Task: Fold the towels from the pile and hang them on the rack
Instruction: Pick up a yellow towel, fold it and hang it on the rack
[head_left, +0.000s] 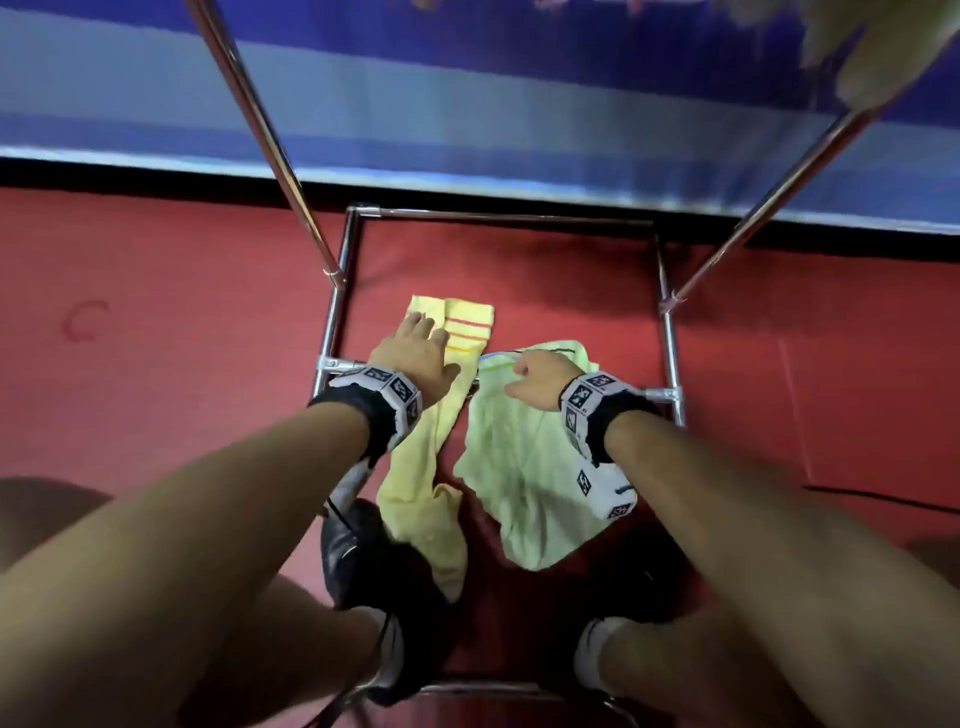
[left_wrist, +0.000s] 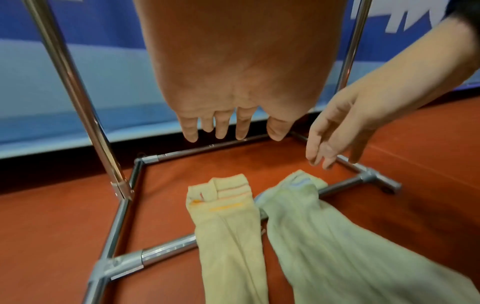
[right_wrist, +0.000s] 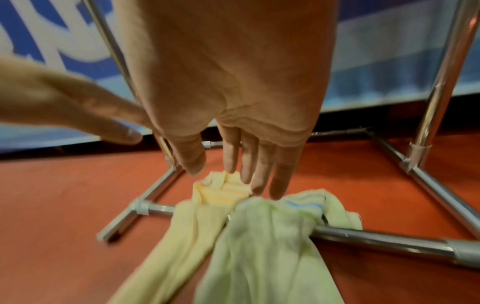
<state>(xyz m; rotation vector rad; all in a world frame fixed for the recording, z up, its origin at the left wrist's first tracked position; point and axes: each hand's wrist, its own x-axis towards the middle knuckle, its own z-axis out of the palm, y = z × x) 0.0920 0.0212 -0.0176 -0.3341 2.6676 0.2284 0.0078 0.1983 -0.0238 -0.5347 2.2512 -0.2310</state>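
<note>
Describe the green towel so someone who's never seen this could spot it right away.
Find the metal rack on the red floor and its low front bar. Two towels drape over that bar; the green towel is the right one, wider and crumpled with a blue stripe, unlike the narrow yellow towel with orange stripes.

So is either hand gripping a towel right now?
No: in the left wrist view, the left hand and right hand hover open-fingered above both towels.

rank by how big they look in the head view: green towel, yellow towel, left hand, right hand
1. green towel
2. yellow towel
3. left hand
4. right hand, partly curled, so this last placing is unsure.
</note>
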